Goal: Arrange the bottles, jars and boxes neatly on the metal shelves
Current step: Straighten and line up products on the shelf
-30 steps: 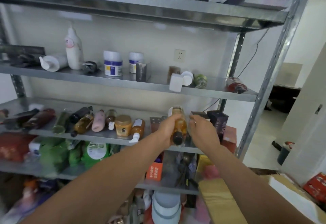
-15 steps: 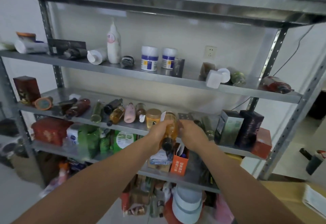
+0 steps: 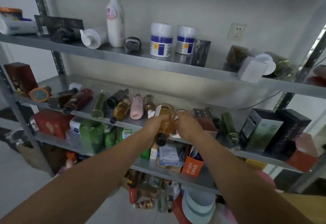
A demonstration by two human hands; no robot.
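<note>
Here I count one amber bottle (image 3: pixel 165 126) at the middle shelf's (image 3: pixel 185 100) front edge, cap overhanging, my left hand (image 3: pixel 156 124) wrapped round it. My right hand (image 3: pixel 189 127) curls at its 3 o'clock, grip unclear. Two white jars (image 3: pixel 161 40) sit at 12 o'clock; bare metal shows behind the bottle.

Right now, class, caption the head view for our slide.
Left hand grips an amber bottle over the shelf edge, right hand alongside.

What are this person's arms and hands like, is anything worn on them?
The left arm and the right arm are bare up to the picture's edge, no sleeve in view. The left hand and the right hand wear no gloves; no watch, bracelet or ring shows.
</note>
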